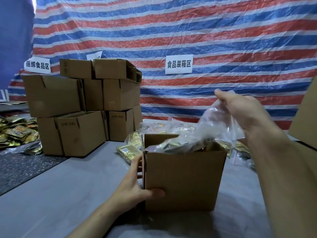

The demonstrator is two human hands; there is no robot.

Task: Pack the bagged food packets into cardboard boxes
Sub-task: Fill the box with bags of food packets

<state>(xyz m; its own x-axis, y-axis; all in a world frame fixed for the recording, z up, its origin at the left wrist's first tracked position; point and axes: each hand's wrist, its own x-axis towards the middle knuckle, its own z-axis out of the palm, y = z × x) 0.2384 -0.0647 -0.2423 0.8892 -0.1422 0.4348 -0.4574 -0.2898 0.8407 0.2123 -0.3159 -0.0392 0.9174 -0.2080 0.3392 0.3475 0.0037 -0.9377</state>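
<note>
An open cardboard box (185, 179) stands on the grey table in front of me. My left hand (137, 182) grips its left front corner, thumb on the front face and fingers round the side. My right hand (240, 110) holds the top of a clear plastic bag (216, 129) of gold food packets. The bag's lower part sits inside the box's open top. More bagged gold packets (128, 150) lie on the table behind and beside the box.
A stack of cardboard boxes (82, 107) stands at the back left. Loose gold packets (15, 134) are piled at the far left. A striped tarp (171, 40) with paper signs hangs behind. Another cardboard box (307, 117) stands at the right edge.
</note>
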